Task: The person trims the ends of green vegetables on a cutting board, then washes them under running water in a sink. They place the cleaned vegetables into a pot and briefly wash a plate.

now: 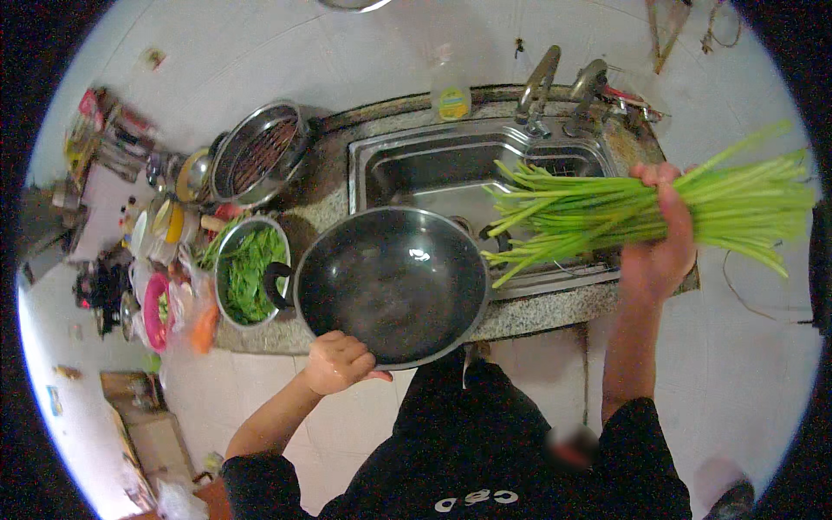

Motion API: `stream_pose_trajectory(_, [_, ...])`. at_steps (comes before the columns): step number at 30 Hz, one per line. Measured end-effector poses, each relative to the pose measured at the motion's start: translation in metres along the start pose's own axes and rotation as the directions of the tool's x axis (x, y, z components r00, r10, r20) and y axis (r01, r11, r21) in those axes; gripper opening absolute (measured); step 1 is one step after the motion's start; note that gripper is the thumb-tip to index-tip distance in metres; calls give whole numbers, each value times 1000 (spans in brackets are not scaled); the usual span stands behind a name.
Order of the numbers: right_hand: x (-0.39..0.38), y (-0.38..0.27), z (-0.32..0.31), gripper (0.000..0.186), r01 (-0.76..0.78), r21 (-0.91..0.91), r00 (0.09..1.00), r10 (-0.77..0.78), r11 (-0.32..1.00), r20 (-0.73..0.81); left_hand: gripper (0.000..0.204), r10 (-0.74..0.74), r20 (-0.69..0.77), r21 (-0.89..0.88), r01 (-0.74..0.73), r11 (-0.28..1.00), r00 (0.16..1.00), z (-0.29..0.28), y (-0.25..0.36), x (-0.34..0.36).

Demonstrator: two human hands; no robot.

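A dark wok with two black loop handles is tilted over the front edge of the sink. My left hand is closed on its near rim, fingers over the edge and thumb below. Nothing lies inside the wok. Over the right part of the sink, my right hand is wrapped round a thick bundle of long green vegetable stems. The stems stick out on both sides of the fist, cut ends reaching toward the wok's right handle. Their right end is slightly blurred.
Left of the wok stands a metal bowl of green leaves. Behind it is a steel pot with a rack-like inside. A faucet and a bottle stand behind the sink. A pink basin and bags crowd the far left.
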State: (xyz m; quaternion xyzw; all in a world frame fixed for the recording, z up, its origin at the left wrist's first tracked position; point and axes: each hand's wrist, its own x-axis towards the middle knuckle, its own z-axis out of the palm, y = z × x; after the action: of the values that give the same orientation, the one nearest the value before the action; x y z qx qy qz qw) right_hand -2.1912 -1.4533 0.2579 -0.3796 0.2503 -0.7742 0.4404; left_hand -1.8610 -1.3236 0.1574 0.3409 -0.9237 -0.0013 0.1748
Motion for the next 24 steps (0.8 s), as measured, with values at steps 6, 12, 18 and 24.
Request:
stream_pose_trajectory(6, [-30, 52, 59, 22, 100, -475, 976, 6, 874, 216, 18, -120, 228, -90, 143, 986, 966, 41, 43, -44])
stream_pose_trajectory(12, [-56, 89, 120, 28, -251, -418, 881, 385, 873, 276, 20, -218, 164, -127, 239, 963, 962, 37, 46, -36])
stream_pose_trajectory(18, [-34, 132, 154, 14, -624, -584, 377, 855, 519, 356, 21, -158, 231, -212, 208, 955, 960, 41, 39, -45])
stream_pose_trajectory(24, [-52, 221, 111, 21, -272, -933, 507, 859, 234, 68, 14, -43, 208, -272, 100, 957, 977, 60, 33, -53])
